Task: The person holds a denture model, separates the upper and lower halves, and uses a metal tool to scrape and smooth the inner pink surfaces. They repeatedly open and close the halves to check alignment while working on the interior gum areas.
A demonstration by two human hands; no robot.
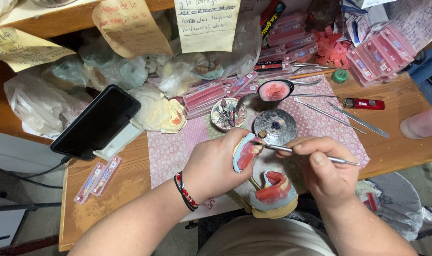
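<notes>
My left hand [213,163] grips a pale blue dental cast with pink wax and teeth [246,154], held above the pink patterned mat [178,147]. My right hand [322,170] pinches a thin metal wax tool [301,152] whose tip touches the teeth on that cast. Just below both hands a second cast with a pink wax rim [274,192] sits on a yellowish base near the table's front edge.
A round metal dish [275,125], a small bowl of tooth pieces [228,114], a spoon of pink wax [275,90], loose metal instruments [348,116] and a red lighter [365,103] lie beyond. A black phone [96,122] leans at left. Pink tooth cards [377,52] and bags crowd the back.
</notes>
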